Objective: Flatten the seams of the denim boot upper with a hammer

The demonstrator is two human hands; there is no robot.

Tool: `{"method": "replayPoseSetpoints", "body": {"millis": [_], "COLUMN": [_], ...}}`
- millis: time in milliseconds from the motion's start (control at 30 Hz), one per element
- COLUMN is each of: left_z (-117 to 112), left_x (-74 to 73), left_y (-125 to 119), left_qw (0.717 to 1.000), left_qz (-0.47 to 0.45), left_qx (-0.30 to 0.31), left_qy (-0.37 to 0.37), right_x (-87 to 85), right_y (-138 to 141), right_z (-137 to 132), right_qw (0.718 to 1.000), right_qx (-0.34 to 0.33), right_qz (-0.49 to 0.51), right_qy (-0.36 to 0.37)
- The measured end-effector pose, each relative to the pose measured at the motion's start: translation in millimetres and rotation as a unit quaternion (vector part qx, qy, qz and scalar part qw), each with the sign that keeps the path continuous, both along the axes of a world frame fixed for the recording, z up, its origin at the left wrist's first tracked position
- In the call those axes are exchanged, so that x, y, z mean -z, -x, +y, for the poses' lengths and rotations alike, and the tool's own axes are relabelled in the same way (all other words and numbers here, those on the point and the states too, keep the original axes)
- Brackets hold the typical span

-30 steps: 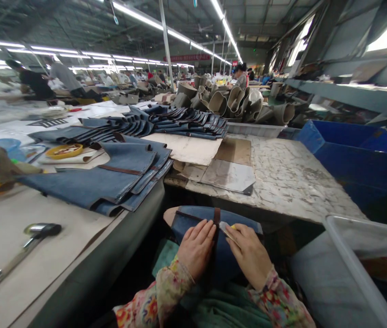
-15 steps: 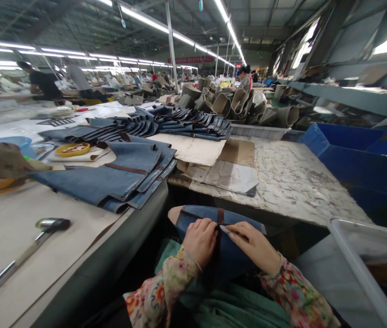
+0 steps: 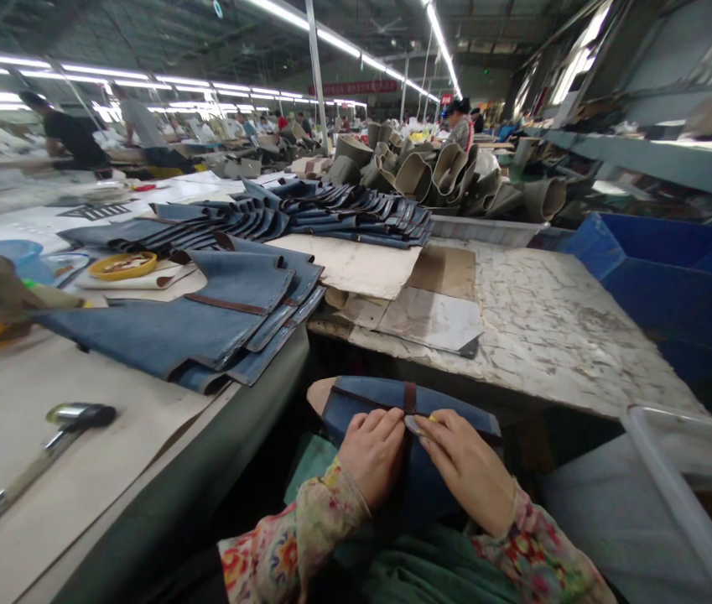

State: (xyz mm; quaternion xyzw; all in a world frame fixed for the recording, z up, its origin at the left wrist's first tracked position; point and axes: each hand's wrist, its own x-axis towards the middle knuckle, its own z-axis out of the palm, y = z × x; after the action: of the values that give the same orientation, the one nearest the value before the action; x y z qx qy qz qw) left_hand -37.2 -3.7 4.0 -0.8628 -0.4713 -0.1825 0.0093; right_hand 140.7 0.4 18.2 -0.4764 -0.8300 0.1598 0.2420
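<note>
A blue leather piece (image 3: 365, 392) with dark brown trim and a brown strap lies over a pale, pointed form (image 3: 319, 394) above my lap. On its near side, my left hand (image 3: 373, 453) presses down with fingers curled together, gripping the leather by the strap. My right hand (image 3: 464, 461) is closed round a small hand tool (image 3: 413, 425) with a flat greyish tip; a bit of yellow shows by the fingers. That tip touches the leather right beside my left fingertips. The rest of the tool is hidden in my palm.
Stacked blue leather pieces (image 3: 205, 315) lie on the left table, near a hammer (image 3: 34, 470) and a yellow dish (image 3: 122, 266). A worn worktable (image 3: 557, 327) stands ahead, a blue bin (image 3: 657, 285) and a whitish plastic crate (image 3: 676, 495) on the right. People are farther back.
My right hand has come nearer to my left, and the tool lies flatter against the leather at my left fingertips. The view has shifted slightly. My left hand keeps its place on the leather.
</note>
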Motion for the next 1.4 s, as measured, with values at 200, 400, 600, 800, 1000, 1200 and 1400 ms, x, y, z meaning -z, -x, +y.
{"method": "replayPoseSetpoints", "body": {"millis": [200,400,600,800,1000,1200,1400], "left_z": [3.9,2.8,0.7,0.2,-0.3,0.3,0.8], "left_x": [-5.8,-7.7,-11.6,-13.5,-13.0,-12.9,-8.5], "left_y": [-1.3,2.5,2.8,-1.9,-2.7,7.2,17.8], "left_qw": [1.0,0.999,0.999,0.999,0.998,0.998,0.997], "left_qz": [-0.006,-0.007,-0.016,-0.02,-0.026,-0.032,-0.02], "left_qx": [-0.001,-0.017,-0.026,-0.018,-0.022,-0.031,-0.07], "left_qy": [0.025,0.037,0.043,0.047,0.06,0.05,0.036], "right_x": [1.6,1.2,1.5,-0.3,2.7,10.9,-0.2], "right_y": [8.2,17.8,20.6,20.7,11.9,-15.7,-12.9], "right_z": [0.4,-2.8,-1.4,1.7,4.4,-2.7,1.0], "right_qw": [0.997,0.995,0.997,0.991,0.98,0.972,0.976], "right_qx": [0.031,0.05,0.049,0.07,0.059,0.049,-0.007], "right_qz": [-0.053,-0.067,-0.043,-0.085,-0.14,-0.155,-0.137], "right_qy": [-0.036,-0.052,-0.052,-0.081,-0.128,-0.167,-0.168]}}
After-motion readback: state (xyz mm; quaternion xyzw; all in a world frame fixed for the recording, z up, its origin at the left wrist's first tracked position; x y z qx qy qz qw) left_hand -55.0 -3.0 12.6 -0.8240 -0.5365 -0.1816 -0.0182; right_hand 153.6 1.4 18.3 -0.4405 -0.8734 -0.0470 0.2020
